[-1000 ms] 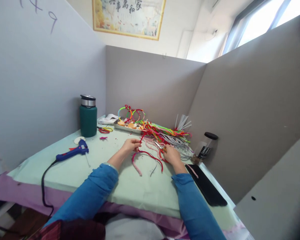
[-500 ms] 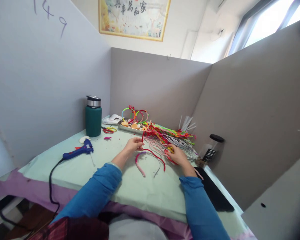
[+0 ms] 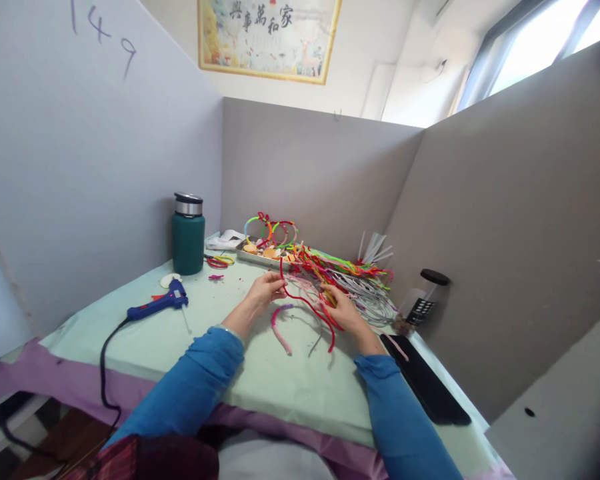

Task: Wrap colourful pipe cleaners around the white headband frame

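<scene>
My left hand (image 3: 269, 288) pinches a red pipe cleaner (image 3: 305, 300), whose short end sticks up above the fingers while the longer part curves down to the right. Around a yellow-and-red tool (image 3: 331, 301), my right hand (image 3: 344, 311) is closed; the fingers hide most of it, so its kind is unclear. Red lengths curve out beneath that hand. Below and between both hands lies a headband (image 3: 281, 331), wrapped in pink and purple on its left side, with a bare grey right end.
A heap of coloured pipe cleaners (image 3: 350, 273) spreads behind my right hand. Further back sits a metal tray (image 3: 263, 259) with decorated hoops. To the left are a green bottle (image 3: 188, 240), scissors (image 3: 220, 261) and a blue glue gun (image 3: 155, 305). A black slab (image 3: 425, 380) lies right.
My right hand has moved left with the yellow-and-red tool, closer to the red pipe cleaner. My left hand keeps its pinch and has barely shifted.
</scene>
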Tool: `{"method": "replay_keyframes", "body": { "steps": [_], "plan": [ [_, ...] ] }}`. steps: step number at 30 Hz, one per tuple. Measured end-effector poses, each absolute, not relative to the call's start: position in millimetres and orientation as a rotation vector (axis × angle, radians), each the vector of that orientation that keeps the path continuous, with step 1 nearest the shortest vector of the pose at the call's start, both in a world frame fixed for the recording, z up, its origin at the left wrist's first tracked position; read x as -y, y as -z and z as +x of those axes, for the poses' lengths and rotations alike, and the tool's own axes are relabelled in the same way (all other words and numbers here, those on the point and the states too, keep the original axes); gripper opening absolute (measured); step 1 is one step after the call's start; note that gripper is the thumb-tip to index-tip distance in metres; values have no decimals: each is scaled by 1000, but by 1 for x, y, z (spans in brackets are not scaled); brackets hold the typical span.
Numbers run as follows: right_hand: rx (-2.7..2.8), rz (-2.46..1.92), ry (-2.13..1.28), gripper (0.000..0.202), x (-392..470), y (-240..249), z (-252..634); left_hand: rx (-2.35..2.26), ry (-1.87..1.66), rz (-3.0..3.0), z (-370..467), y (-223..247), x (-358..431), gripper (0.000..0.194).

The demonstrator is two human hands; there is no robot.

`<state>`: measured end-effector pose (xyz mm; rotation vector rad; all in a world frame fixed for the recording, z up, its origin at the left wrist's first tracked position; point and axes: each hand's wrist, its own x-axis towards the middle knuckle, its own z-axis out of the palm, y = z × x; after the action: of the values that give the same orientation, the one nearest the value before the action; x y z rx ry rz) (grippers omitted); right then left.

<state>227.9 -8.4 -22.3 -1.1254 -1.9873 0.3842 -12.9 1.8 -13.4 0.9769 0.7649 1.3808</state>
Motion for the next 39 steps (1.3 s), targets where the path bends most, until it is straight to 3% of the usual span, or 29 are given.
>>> {"method": "replay_keyframes", "body": {
  "steps": [7,39],
  "plan": [
    [2105,-955,-205,38,9,25,224,-685,-1336,923,-14,12,-4,7],
    [2119,-937,199,36,12,28,219,-677,-1281,846,-12,-3,10,7]
  ]
}}
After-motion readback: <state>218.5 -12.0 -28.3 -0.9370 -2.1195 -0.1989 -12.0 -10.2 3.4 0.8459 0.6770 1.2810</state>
